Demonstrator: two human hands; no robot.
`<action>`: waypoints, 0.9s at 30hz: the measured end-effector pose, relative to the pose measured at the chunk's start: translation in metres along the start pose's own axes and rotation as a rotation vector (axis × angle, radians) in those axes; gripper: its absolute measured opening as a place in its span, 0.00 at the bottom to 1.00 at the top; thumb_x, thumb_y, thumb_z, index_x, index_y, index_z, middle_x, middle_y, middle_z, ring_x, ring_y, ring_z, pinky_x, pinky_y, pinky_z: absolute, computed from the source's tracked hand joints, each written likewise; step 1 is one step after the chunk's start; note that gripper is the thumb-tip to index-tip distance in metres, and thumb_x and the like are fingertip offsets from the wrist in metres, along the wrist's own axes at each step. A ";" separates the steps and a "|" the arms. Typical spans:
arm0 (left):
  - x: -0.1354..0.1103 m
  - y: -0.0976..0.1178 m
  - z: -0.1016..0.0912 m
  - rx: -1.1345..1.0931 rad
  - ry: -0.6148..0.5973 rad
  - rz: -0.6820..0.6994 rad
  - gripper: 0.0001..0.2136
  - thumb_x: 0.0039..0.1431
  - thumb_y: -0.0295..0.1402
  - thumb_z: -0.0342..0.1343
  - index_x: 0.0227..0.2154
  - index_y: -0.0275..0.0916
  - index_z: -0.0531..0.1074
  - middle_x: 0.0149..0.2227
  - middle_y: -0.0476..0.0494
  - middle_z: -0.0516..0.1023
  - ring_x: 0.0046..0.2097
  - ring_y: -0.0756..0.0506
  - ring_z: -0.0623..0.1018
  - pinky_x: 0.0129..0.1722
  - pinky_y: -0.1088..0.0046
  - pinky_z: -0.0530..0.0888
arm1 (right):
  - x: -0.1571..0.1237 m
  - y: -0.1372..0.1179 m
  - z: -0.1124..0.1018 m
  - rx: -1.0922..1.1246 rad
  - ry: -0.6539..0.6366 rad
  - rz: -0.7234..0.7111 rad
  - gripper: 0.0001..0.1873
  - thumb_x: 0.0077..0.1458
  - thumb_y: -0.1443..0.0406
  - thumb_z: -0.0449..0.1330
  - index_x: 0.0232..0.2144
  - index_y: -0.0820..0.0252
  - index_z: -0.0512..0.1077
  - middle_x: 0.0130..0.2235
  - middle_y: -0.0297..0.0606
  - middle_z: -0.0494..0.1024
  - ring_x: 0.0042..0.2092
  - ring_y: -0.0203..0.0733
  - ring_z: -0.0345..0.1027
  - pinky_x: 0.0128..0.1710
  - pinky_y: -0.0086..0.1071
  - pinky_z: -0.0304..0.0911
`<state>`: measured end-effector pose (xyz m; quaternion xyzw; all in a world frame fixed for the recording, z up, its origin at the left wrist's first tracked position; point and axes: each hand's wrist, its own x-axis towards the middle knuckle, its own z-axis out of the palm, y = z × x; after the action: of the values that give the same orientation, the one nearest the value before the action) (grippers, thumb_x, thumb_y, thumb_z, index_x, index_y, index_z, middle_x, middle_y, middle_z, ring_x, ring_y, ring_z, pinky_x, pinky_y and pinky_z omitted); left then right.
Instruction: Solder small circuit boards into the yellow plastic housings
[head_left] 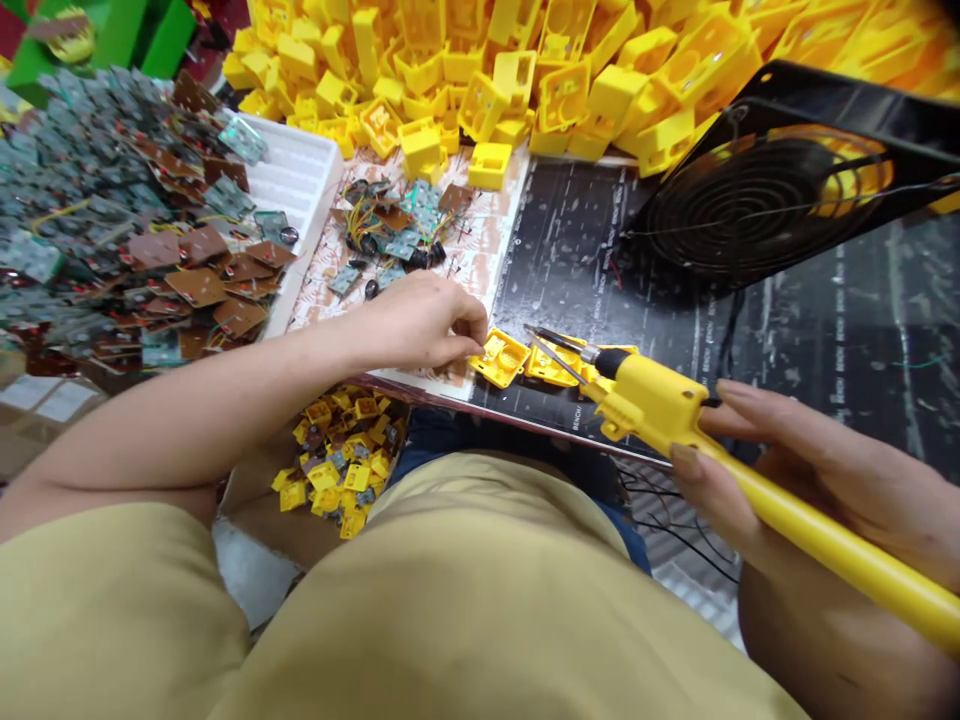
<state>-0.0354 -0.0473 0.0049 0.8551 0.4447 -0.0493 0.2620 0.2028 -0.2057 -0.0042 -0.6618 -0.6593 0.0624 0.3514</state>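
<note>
Nearest, the right hand (847, 460) is closed around the handle of a yellow soldering iron (664, 392), thumb on the near side and fingers on the far side. Its long axis runs from the lower right up to the left, and the dark bit, with a thin metal tube alongside, points left and a little away from the body, above the row of housings. The iron looks light and rigid, mostly plastic; the smooth handle is the place to hold it, well back from the metal end, which may be hot. Beneath and beyond the bit, 3 yellow plastic housings (501, 360) lie along the near edge of the table (570, 220), the rightmost partly hidden by the iron. The leftmost lies hollow side up, squarish, with no clear long axis; it looks light, stiff and a bit slick, best pinched by its outer walls. At its left edge is the left hand (427, 315), fingers curled and thumb close to the index finger; I cannot tell whether they grip anything. Farther off sit a small cluster of circuit boards (401, 243), a black fan (739, 215) and a heap of yellow casings (420, 148).
</note>
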 end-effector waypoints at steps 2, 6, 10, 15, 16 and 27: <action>-0.002 -0.005 0.008 -0.194 0.077 -0.033 0.03 0.55 0.29 0.60 0.30 0.38 0.79 0.24 0.51 0.80 0.28 0.51 0.79 0.35 0.77 0.70 | 0.004 0.006 0.004 0.051 0.018 -0.018 0.17 0.58 0.59 0.65 0.51 0.45 0.73 0.42 0.34 0.82 0.37 0.43 0.78 0.35 0.36 0.74; -0.002 -0.008 0.018 -0.289 0.152 -0.052 0.03 0.54 0.27 0.60 0.29 0.36 0.78 0.24 0.49 0.80 0.28 0.51 0.79 0.33 0.78 0.71 | 0.012 0.022 0.013 0.041 0.021 -0.347 0.13 0.58 0.63 0.64 0.46 0.52 0.74 0.37 0.33 0.82 0.33 0.38 0.78 0.32 0.28 0.73; 0.000 -0.004 0.016 -0.202 0.133 -0.047 0.05 0.53 0.27 0.58 0.29 0.36 0.79 0.25 0.48 0.81 0.29 0.50 0.79 0.33 0.77 0.71 | 0.010 0.032 0.021 0.137 0.073 -0.329 0.19 0.54 0.67 0.67 0.49 0.52 0.74 0.40 0.35 0.82 0.35 0.41 0.78 0.32 0.32 0.74; 0.001 0.001 0.011 -0.123 0.113 -0.047 0.06 0.52 0.27 0.57 0.29 0.37 0.79 0.27 0.47 0.82 0.31 0.49 0.80 0.33 0.76 0.71 | 0.009 0.033 0.029 0.220 0.080 -0.478 0.21 0.47 0.72 0.70 0.44 0.56 0.73 0.34 0.33 0.82 0.32 0.39 0.77 0.27 0.29 0.74; 0.002 0.002 0.011 -0.108 0.106 -0.054 0.06 0.52 0.27 0.57 0.30 0.37 0.79 0.27 0.47 0.82 0.31 0.49 0.80 0.33 0.76 0.71 | 0.011 0.032 0.030 0.230 0.068 -0.504 0.19 0.48 0.72 0.70 0.42 0.56 0.73 0.33 0.32 0.81 0.32 0.38 0.77 0.27 0.27 0.73; 0.007 0.009 0.001 0.045 0.017 -0.079 0.07 0.52 0.28 0.57 0.31 0.37 0.81 0.25 0.48 0.81 0.31 0.48 0.79 0.37 0.74 0.71 | 0.025 0.024 0.027 0.107 -0.042 -0.693 0.13 0.51 0.70 0.69 0.36 0.57 0.69 0.33 0.31 0.80 0.32 0.34 0.76 0.33 0.24 0.73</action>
<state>-0.0235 -0.0469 0.0053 0.8429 0.4790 -0.0624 0.2369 0.2106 -0.1692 -0.0278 -0.3778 -0.8477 -0.0126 0.3722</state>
